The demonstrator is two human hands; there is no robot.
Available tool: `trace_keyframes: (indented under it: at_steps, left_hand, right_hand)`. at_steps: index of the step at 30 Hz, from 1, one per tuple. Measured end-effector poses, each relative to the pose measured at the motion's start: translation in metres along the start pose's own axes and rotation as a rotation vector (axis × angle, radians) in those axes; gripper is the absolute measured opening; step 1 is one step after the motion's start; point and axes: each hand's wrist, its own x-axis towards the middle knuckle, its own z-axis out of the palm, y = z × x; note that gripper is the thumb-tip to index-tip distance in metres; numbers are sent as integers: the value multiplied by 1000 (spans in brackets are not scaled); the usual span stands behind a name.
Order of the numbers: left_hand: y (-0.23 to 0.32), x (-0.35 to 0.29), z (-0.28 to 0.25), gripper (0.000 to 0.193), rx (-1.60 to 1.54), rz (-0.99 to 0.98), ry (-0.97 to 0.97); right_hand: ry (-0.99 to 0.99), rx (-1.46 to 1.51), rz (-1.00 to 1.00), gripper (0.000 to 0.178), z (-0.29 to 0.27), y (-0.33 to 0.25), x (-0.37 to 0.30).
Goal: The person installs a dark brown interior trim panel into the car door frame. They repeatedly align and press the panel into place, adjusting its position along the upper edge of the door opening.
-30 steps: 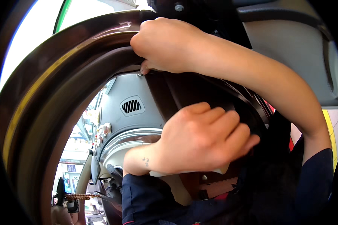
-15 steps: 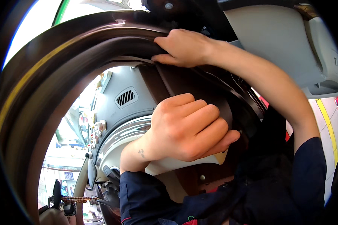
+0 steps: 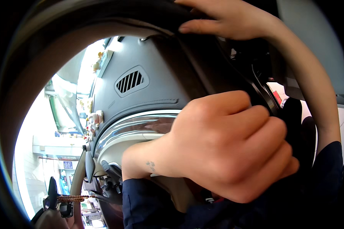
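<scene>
My left hand (image 3: 233,149) is closed in a fist in the middle of the view, its back toward me; the inside of the fist is hidden. It hovers in front of a car's dashboard (image 3: 160,72), near the curved chrome-and-brown trim (image 3: 149,124). At the top my right hand (image 3: 233,17) lies by the dark door-frame edge (image 3: 153,13), thumb and forefinger spread apart. The other fingers are hidden or cut off by the picture's edge, and that area is dark and blurred.
A slatted air vent (image 3: 130,81) is set in the grey dashboard, with small figurines (image 3: 94,119) along its windscreen side. Brown beads (image 3: 70,198) hang by the mirror at lower left. A grey panel (image 3: 313,42) stands at upper right.
The view has moved closer to the dashboard. My left fist appears larger and farther right. My right hand sits higher and farther right in the picture, its thumb and forefinger more spread.
</scene>
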Motion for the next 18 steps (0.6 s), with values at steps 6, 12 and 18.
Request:
trace_keyframes:
  at_steps: [6, 12, 18]
  left_hand:
    - [4, 0, 4, 31, -33, -13, 15]
    - [7, 1, -4, 28, -25, -14, -87]
    - [33, -17, 17, 39, 382, 334, -237]
  right_hand:
    - [315, -176, 24, 52, 83, 33, -34]
    - [310, -126, 251, 49, 128, 37, -64]
    - [278, -65, 183, 33, 122, 47, -74]
